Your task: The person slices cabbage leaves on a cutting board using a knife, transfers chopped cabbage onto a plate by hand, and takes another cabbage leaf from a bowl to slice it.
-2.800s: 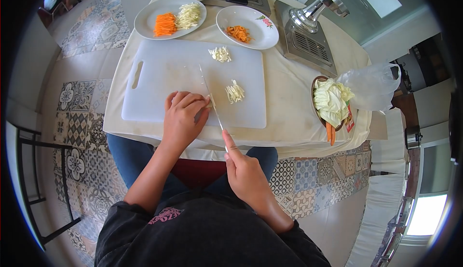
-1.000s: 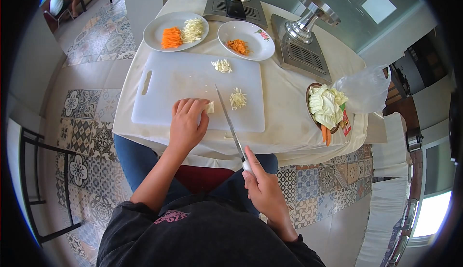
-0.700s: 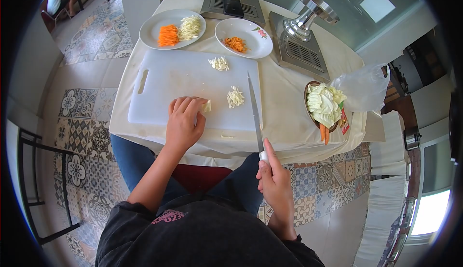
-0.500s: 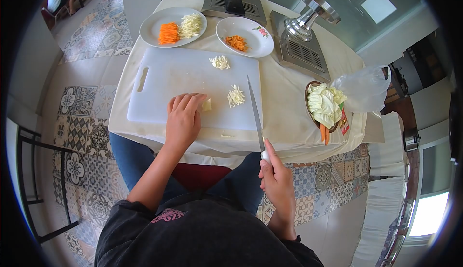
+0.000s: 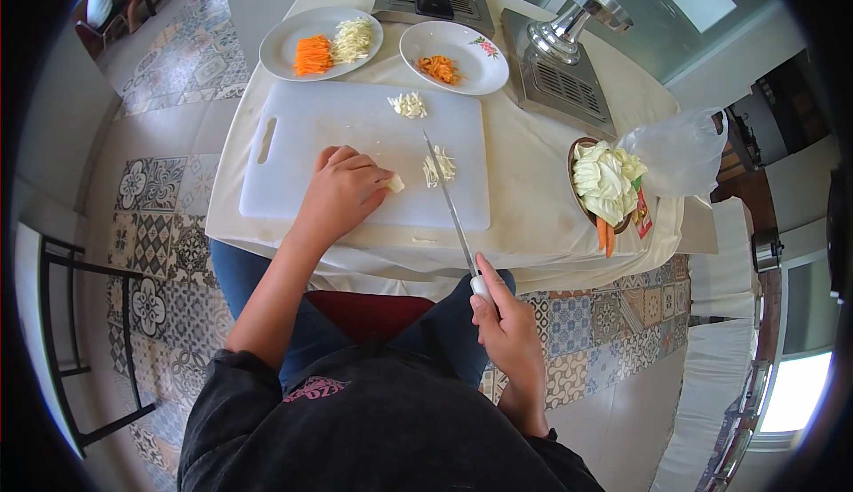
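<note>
Here, pale vegetable piece (image 5: 396, 184) is held on cutting board (image 5: 311, 119) by left hand (image 5: 345, 188), at hand's three-o'clock side; knife (image 5: 452, 209) is gripped in right hand (image 5: 508, 319), pointed toward eleven o'clock, apart from piece.

A white-handled knife (image 5: 454, 214) slants right of a pale vegetable chunk (image 5: 396, 184) on the board (image 5: 298, 168).

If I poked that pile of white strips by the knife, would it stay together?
Probably not: the white strips lie loose on the cutting board, so they'd likely scatter. They look thin, so each is probably light and bendy.
</note>
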A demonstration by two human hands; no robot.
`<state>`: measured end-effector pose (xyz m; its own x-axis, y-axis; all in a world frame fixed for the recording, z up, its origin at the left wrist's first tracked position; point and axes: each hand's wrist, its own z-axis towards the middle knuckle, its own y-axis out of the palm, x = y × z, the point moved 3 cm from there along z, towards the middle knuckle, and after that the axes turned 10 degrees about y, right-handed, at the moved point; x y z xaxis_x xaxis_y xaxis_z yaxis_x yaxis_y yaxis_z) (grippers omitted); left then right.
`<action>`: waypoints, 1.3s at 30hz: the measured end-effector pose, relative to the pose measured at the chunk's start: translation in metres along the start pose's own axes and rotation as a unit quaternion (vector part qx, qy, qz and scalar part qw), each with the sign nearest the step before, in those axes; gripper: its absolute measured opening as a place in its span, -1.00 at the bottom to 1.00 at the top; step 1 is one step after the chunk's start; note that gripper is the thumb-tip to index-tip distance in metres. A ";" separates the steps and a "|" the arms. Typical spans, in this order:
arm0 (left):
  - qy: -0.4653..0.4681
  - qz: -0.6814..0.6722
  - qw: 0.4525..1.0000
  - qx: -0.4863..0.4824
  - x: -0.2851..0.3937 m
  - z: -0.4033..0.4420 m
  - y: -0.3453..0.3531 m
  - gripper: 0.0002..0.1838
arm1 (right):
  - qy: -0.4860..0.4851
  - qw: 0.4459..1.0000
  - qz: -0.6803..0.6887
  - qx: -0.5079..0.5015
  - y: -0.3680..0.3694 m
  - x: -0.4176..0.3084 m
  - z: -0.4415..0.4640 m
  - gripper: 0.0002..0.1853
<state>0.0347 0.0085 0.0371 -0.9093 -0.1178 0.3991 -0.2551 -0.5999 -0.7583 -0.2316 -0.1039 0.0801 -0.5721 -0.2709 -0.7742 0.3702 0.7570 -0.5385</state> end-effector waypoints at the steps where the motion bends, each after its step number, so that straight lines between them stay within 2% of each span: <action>1: -0.013 0.003 1.000 0.009 0.001 0.000 0.002 -0.80 | -0.003 1.000 -0.003 -0.004 0.001 0.000 0.000 -0.45; 4: -0.072 0.028 0.997 0.020 0.008 -0.002 0.003 -0.84 | -0.013 1.000 -0.010 -0.013 0.002 -0.001 -0.001 -0.45; 10: -0.091 0.007 0.990 0.111 0.010 -0.008 -0.003 -0.79 | -0.030 0.999 -0.014 -0.013 0.003 -0.001 -0.004 -0.44; 16: -0.108 0.041 0.989 0.094 0.016 -0.014 0.010 -0.75 | -0.029 0.999 -0.012 -0.021 0.007 -0.002 -0.002 -0.45; 25: -0.028 0.027 0.996 0.081 0.009 -0.003 0.020 -0.82 | -0.035 0.999 -0.014 -0.017 0.006 0.002 -0.004 -0.45; 28: -0.041 -0.014 0.997 0.059 0.011 -0.005 0.015 -0.77 | -0.033 0.999 -0.014 -0.017 0.005 0.004 -0.004 -0.44; 31: -0.041 -0.010 0.996 0.076 0.018 -0.008 0.010 -0.71 | -0.045 0.999 0.000 -0.019 0.007 0.003 -0.005 -0.43; 34: -0.012 -0.055 0.996 0.069 0.023 -0.009 0.006 -0.67 | -0.030 0.999 -0.008 -0.037 0.010 0.000 -0.006 -0.38; 39: 0.024 -0.044 0.995 0.090 0.014 -0.014 0.017 -0.76 | -0.059 0.998 -0.006 -0.014 0.017 -0.005 -0.007 -0.31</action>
<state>0.0128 0.0081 0.0225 -0.9021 -0.0239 0.4309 -0.2743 -0.7389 -0.6154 -0.2274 -0.0854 0.0769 -0.4849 -0.3470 -0.8028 0.3421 0.7695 -0.5393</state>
